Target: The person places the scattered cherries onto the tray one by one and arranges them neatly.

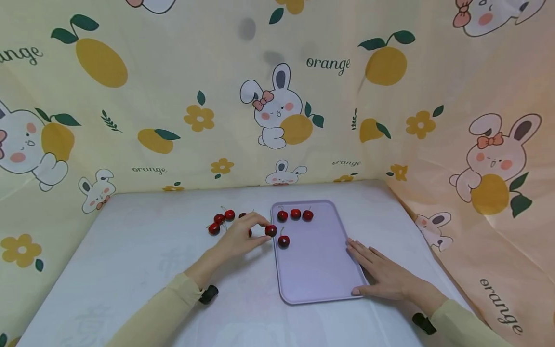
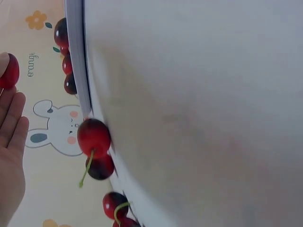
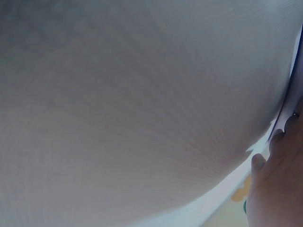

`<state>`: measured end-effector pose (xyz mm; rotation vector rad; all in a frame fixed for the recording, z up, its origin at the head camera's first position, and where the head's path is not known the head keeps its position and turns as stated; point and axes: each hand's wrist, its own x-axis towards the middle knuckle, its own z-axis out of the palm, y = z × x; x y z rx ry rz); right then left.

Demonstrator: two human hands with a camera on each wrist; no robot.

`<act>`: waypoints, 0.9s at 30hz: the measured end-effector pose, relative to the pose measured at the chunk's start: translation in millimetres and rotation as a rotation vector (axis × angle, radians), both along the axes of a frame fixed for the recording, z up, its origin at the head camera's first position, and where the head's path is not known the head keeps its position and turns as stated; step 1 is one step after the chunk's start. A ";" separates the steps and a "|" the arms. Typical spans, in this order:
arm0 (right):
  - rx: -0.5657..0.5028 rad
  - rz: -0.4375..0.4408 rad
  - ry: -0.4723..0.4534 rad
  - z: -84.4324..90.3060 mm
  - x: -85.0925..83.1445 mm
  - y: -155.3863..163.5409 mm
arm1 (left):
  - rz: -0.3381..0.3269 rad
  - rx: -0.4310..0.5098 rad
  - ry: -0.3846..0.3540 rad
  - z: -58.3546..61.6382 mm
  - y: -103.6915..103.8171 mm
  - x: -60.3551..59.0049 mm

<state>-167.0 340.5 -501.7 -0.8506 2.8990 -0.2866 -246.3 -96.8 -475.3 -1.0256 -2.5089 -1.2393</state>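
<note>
1. A white table (image 1: 130,270) fills the lower half of the head view. A cream cloth (image 1: 173,96) printed with rabbits, oranges and flowers hangs behind it and along both sides.
2. A lilac tray (image 1: 321,274) with rounded corners lies flat on the table, just right of the frame's centre.
3. The left hand (image 1: 238,236) reaches in from the lower left and pinches a cherry (image 1: 270,231) between thumb and fingertips. It holds the fruit right at the tray's left rim.
4. In the left wrist view the same cherry (image 2: 9,71) shows at the far left edge against the hand's fingers (image 2: 12,123).
5. The right hand (image 1: 381,274) lies flat on the tray's right edge with its fingers straight and together, holding nothing. It sits well apart from the pinched cherry, with the tray's width between them.
6. The pinched cherry is small, round, dark red and glossy. I cannot tell whether it has a stem.
7. Three cherries (image 1: 296,214) sit in a row along the tray's far end, and a fourth cherry (image 1: 284,241) lies on the tray just right of the pinched one.
8. More loose cherries (image 1: 221,220) lie on the table just behind the left hand, left of the tray.
</note>
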 end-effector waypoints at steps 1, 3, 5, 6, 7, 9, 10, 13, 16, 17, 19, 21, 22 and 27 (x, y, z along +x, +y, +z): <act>0.005 -0.001 -0.001 0.2 0.0 -0.3 | -0.010 0.012 0.006 -0.9 1.9 -0.1; 0.012 0.000 0.001 0.5 -0.4 -0.8 | -0.025 0.029 0.016 -2.3 5.6 -0.2; 0.015 0.001 -0.002 0.8 -0.8 -1.2 | -0.030 0.030 0.026 -3.5 9.2 -0.6; 0.015 -0.001 -0.004 0.8 -0.9 -1.2 | -0.031 0.032 0.023 -3.9 11.0 -0.8; 0.010 -0.002 -0.008 0.6 -1.0 -1.0 | -0.030 0.030 0.020 -4.1 12.8 -1.1; 0.003 -0.006 -0.016 0.2 -0.9 -0.5 | -0.033 0.027 0.006 -4.0 16.5 -1.5; 0.001 -0.007 -0.018 -0.1 -0.8 -0.2 | -0.033 0.024 0.000 -3.7 18.4 -1.6; -0.013 -0.005 -0.021 -1.4 -0.8 0.7 | -0.037 0.022 -0.021 -2.4 24.0 -1.6; -0.013 -0.003 -0.014 -1.8 -1.0 0.6 | -0.034 0.015 -0.027 -1.9 29.2 -2.1; -0.008 -0.003 -0.011 -1.8 -1.0 0.3 | -0.033 0.011 -0.024 -2.1 30.8 -2.5; -0.001 0.004 0.008 -1.2 -0.7 -0.4 | -0.038 0.010 -0.012 -2.7 33.9 -3.2; 0.005 0.011 0.025 -0.3 -0.3 -1.1 | -0.047 0.015 -0.002 -3.4 36.9 -4.0; 0.004 0.011 0.028 0.1 -0.2 -1.3 | -0.054 0.019 0.001 -3.6 38.3 -4.4; 0.012 0.001 0.007 2.0 0.0 -1.9 | -0.084 0.035 0.014 -4.3 44.6 -6.1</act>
